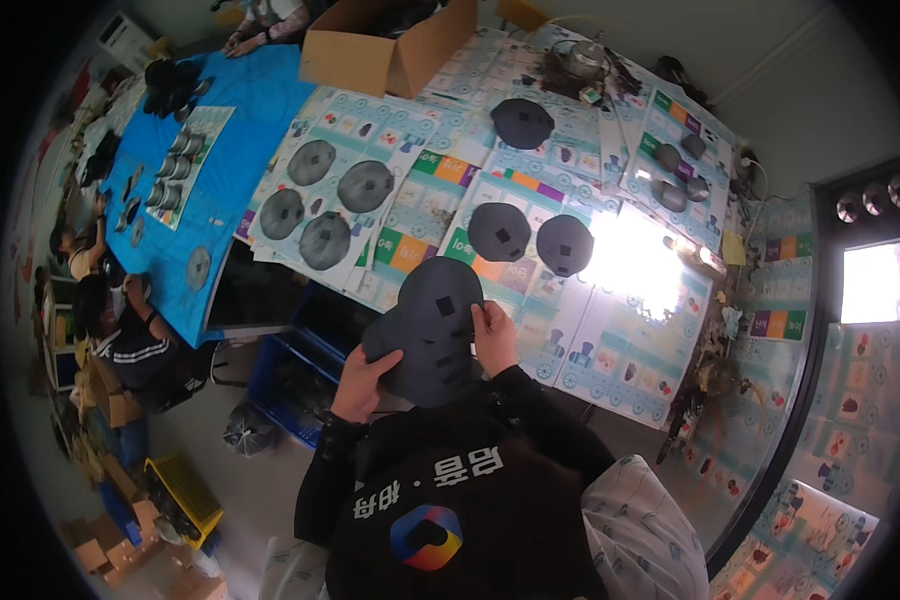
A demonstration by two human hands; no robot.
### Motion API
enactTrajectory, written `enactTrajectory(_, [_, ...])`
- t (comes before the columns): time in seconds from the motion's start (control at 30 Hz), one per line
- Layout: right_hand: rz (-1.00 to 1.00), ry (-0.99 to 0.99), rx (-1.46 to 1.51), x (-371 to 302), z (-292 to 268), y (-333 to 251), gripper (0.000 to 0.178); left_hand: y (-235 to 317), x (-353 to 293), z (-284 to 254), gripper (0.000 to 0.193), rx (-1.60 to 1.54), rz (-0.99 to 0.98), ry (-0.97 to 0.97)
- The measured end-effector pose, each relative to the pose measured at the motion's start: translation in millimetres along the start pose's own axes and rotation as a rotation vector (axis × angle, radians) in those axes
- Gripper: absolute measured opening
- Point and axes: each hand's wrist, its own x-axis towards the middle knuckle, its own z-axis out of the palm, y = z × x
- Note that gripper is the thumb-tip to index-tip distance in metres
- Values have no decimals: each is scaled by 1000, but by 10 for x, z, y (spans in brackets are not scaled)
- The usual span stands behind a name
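In front of my chest, near the table's front edge, I hold a fanned stack of dark grey, rounded flat pieces (435, 335). The top piece has a small black square patch, and more dark patches show down the overlapping edges. My left hand (363, 383) grips the stack's lower left side, with the thumb on top. At the right edge my right hand (494, 338) pinches it between thumb and fingers. Just beyond lie two similar dark pieces, a left one (499, 232) and a right one (565, 246). Farther back lies another dark piece (522, 123).
Several greyer round pieces (325, 241) lie on a sheet at left, and small ones (668, 157) at far right. A cardboard box (345, 58) stands at the back. Two people (135, 325) sit by the blue table (255, 120). Blue (280, 395) and yellow crates (192, 498) stand lower left.
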Motion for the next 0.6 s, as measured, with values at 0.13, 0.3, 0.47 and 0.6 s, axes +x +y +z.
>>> enactTrajectory(0.13, [19,60,-131,407,9,560,24,91,-130,-232,44,43,1,73])
enactTrajectory(0.3, [409,-78,-22,647,-60,1032,26,188,-326,-487,41,73,-10,176])
enactTrajectory(0.47, [117,-61,-527,546,-88,863,53,315,-399,-265,45,145,14,74])
enactTrajectory(0.6, [-75,-408,175,221,-103,185,55,358,-215,-79,43,112,-90,-25])
